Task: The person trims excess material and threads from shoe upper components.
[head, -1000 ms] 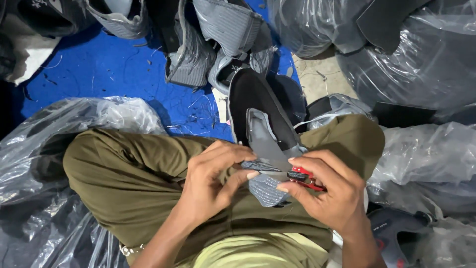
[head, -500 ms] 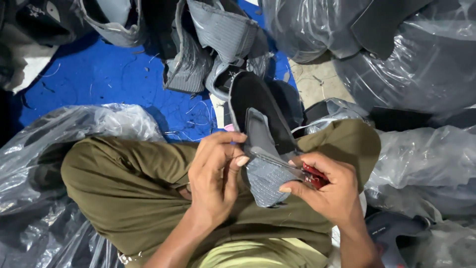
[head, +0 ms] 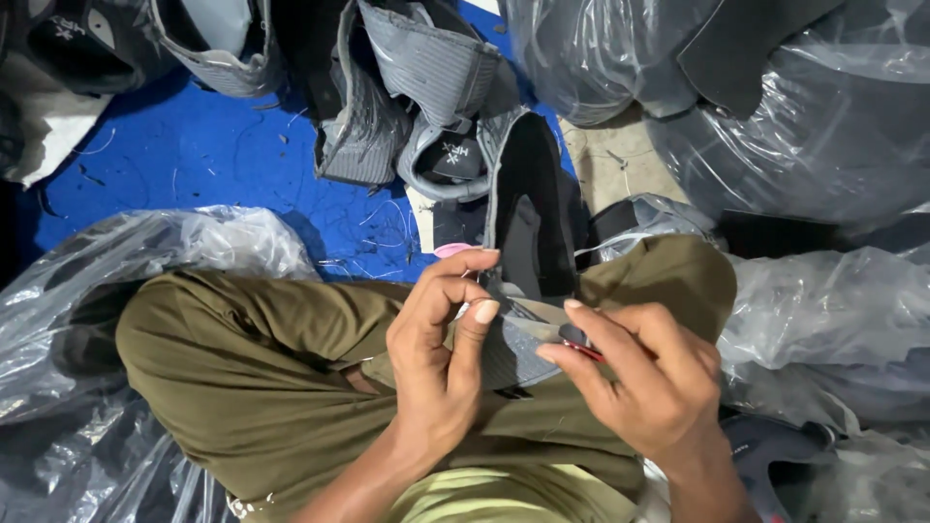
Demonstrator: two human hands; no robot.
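Two hands: left [head: 436, 349] pinches grey shoe upper [head: 518, 329]; right [head: 644, 383] grips half-hidden red tool [head: 581, 341].

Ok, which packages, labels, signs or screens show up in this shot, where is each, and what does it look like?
Clear crinkled plastic bag of dark parts: left, beside the knee, greyish and bulging.
Large clear plastic bags of dark grey pieces: top right, rounded and shiny.
Clear plastic bag: right, beside the right hand, crumpled.
Small white logo mark on a black insole: top centre, inside a grey shoe upper.
No signs or screens.
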